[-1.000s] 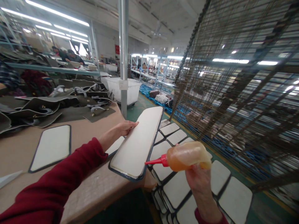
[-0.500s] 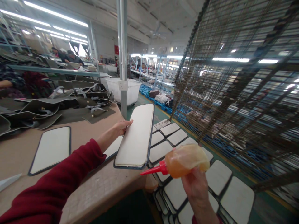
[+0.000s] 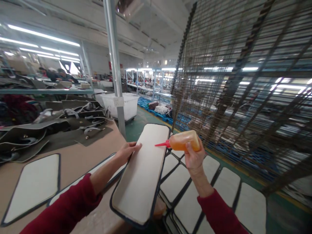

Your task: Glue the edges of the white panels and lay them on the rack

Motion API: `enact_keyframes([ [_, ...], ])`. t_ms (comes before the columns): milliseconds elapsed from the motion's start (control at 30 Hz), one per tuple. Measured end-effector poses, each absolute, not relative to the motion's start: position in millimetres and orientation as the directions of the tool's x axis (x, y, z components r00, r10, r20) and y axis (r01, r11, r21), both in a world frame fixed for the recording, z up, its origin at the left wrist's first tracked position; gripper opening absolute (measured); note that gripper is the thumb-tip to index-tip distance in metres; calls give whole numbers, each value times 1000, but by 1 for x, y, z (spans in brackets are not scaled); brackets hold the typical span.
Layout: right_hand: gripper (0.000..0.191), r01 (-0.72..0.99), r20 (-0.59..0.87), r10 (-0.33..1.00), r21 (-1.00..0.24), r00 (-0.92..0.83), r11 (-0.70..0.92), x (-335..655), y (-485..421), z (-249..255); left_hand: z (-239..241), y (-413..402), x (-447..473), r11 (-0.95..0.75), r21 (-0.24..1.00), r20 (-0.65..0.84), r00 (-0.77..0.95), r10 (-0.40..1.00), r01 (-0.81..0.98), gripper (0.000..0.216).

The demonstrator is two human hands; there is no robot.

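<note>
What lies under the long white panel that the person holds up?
Under the panel show the table's edge, part of a second panel and, lower, white pieces on the floor. The panel hides the rest of each.

- Left arm (image 3: 70, 208), red-sleeved, reaches forward from the lower left, with the wrist bare.
- Left grip (image 3: 128, 151) lies flat, its fingers stretched forward together.
- Right arm (image 3: 219, 214), red-sleeved, rises from the lower right.
- Right grip (image 3: 193, 158) is raised and closed, with the fingers curled.
</note>
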State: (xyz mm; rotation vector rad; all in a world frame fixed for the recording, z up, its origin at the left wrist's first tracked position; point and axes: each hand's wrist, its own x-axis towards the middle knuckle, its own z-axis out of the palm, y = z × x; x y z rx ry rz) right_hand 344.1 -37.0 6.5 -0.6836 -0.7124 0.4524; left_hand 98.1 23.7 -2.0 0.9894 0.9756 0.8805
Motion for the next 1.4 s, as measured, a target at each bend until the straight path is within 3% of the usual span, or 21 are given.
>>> enact_keyframes([
  [167,57,-148,424,597,-719,681,680,352,-39,-2,3,24,90,293,941,-181,482,857,-169,34],
  [300,55,-169,393,647,-757,654,631,340,-69,-32,-2,31,86,287,942,-178,472,864,-171,35],
  [467,60,-172,387,815,-852,432,495,319,-109,-74,-2,37,82,258,953,-165,443,881,-157,36],
  [767,58,-123,414,541,-701,733,703,349,-28,7,1,20,95,279,948,-173,487,856,-154,54],
  [900,53,-136,416,593,-730,689,670,341,-39,-17,0,25,92,280,941,-164,469,868,-190,52],
  [1067,54,-140,424,807,-846,411,515,315,-89,-70,-3,31,79,278,942,-170,443,880,-191,47],
  [1133,54,-159,424,783,-827,456,540,315,-88,-63,-3,29,77,270,946,-165,449,878,-180,48],
  [1233,51,-165,402,641,-751,654,639,328,-58,-28,0,22,80,274,951,-167,500,849,-147,49],
  [1400,56,-146,400,594,-732,698,665,332,-32,-9,2,17,87,261,954,-141,546,826,-148,47],
])
